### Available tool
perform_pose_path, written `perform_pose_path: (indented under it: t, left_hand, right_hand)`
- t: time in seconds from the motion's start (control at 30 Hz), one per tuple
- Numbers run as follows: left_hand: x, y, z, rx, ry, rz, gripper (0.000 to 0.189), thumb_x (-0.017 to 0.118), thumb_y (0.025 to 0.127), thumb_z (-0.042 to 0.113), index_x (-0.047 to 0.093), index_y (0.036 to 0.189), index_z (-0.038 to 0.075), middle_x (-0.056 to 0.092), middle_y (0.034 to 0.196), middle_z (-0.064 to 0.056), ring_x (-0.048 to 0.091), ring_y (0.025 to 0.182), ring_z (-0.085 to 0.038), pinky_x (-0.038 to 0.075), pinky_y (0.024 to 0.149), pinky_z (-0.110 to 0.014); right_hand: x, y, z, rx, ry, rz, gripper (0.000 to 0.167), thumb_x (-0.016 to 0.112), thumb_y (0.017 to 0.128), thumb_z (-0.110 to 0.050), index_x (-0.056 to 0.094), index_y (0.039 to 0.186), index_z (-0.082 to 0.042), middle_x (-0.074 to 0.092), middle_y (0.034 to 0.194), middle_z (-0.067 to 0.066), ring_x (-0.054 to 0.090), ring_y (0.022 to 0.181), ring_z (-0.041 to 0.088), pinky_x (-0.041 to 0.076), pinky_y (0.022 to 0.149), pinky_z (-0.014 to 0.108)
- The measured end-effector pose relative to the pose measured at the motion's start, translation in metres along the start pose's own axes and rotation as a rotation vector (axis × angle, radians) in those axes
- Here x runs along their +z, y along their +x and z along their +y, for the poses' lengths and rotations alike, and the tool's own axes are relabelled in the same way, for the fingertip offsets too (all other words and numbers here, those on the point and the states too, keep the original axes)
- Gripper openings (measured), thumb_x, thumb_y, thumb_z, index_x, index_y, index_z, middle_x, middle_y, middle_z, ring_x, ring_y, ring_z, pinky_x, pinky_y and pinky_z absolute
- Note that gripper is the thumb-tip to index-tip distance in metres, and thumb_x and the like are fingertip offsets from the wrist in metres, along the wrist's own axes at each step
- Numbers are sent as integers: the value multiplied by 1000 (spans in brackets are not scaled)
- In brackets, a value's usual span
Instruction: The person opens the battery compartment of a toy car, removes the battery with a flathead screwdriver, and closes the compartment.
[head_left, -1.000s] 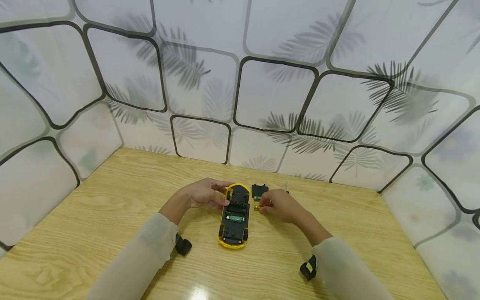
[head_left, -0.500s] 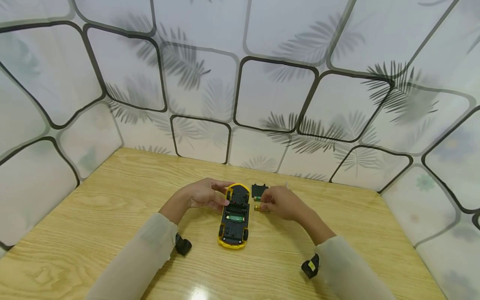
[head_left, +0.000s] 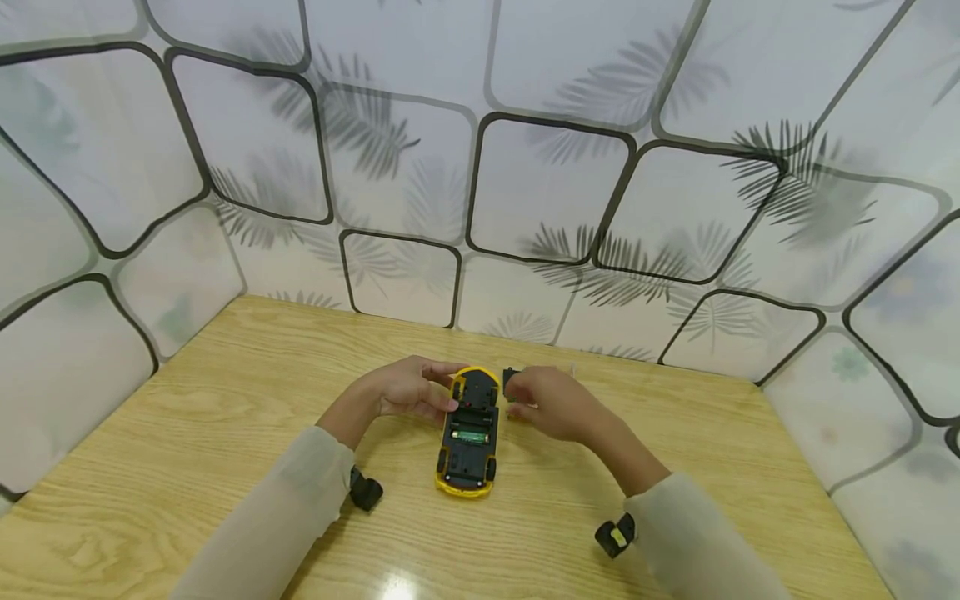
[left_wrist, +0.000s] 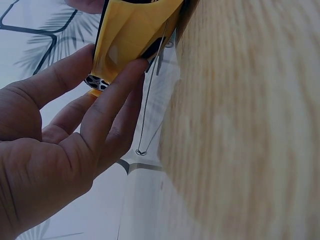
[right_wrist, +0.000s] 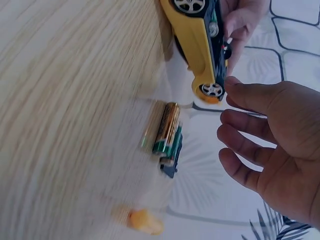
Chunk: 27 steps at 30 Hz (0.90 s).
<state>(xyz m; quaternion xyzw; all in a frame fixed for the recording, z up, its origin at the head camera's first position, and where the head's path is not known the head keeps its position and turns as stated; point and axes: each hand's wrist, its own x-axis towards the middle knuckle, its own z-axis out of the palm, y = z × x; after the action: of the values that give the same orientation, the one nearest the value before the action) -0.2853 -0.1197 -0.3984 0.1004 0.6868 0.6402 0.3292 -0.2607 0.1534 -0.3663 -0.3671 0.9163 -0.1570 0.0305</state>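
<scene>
My left hand (head_left: pixel 408 387) holds a yellow toy car (head_left: pixel 467 492) by its side, with its black underside facing up. In the left wrist view, the thumb and fingers grip the yellow body near a wheel. A green battery (head_left: pixel 470 437) lies in the car's uncovered battery compartment. Right of the car, my right hand (head_left: pixel 558 404) hovers with loosely bent fingers and holds nothing. Below it, in the right wrist view, a gold-and-green battery (right_wrist: pixel 166 129) lies beside a second green battery (right_wrist: pixel 177 145). The hand partly hides a black battery cover (head_left: pixel 512 381) in the head view.
Behind the right hand, the pale tip of a thin tool (head_left: pixel 573 369) shows. A blurred orange object (right_wrist: pixel 146 221) lies near the batteries in the right wrist view. The wooden table (head_left: pixel 300 350) meets a patterned wall covering (head_left: pixel 405 283) at the back and sides.
My right hand has moved slightly up and left, from beside the gold battery to over the batteries and cover. The left hand and car have stayed still.
</scene>
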Motion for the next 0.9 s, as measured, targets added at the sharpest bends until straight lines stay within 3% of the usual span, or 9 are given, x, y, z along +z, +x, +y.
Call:
perform_pose_path:
  t: [0.5, 0.9]
  left_hand:
    - [-1, 0, -1, -7, 5, 4, 75, 68, 95, -6, 38, 160, 15, 27, 160, -27, 70, 104, -30, 59, 91, -43]
    - [-1, -1, -1, 19, -20, -27, 73, 66, 95, -8, 39, 159, 13, 43, 149, -24, 69, 108, -32, 58, 94, -46]
  right_hand:
    - [8, 6, -38, -70, 19, -102, 22, 73, 98, -22, 74, 114, -7, 70, 104, 2, 65, 93, 22, 53, 79, 37]
    - [24, 9, -45, -90, 59, -106, 28, 74, 98, -26, 73, 120, -8, 69, 109, 0, 59, 94, 10, 53, 81, 29]
